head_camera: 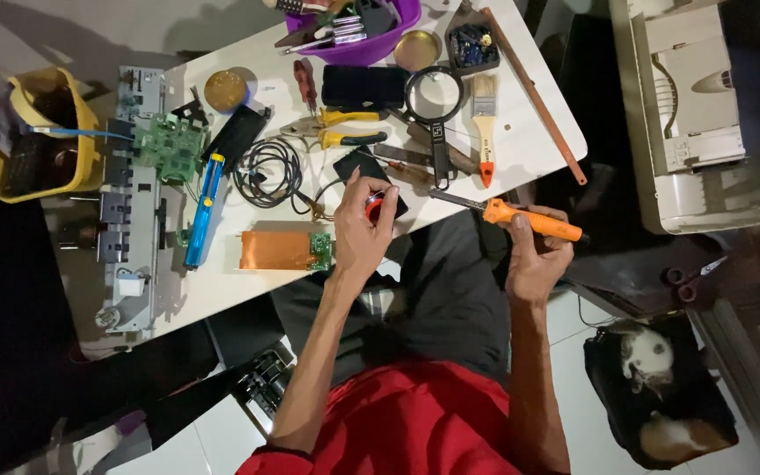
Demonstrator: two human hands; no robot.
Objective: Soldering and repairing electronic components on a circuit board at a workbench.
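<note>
My left hand (362, 233) is closed around a small red round object (374, 208), held over a black flat device (364, 167) near the front edge of the white table (257, 281). My right hand (534, 255) grips an orange-handled soldering iron (529, 220), its metal tip pointing left toward the red object. A copper-coloured board with a green circuit end (285, 251) lies just left of my left hand.
The table carries a coiled black cable (266, 169), yellow-handled pliers (340, 127), a magnifying glass (434, 92), a paintbrush (484, 123), a purple bowl of tools (354, 31), a green circuit board (169, 145), a blue tool (202, 207) and a grey metal chassis (132, 202). A cat (653, 361) lies at right.
</note>
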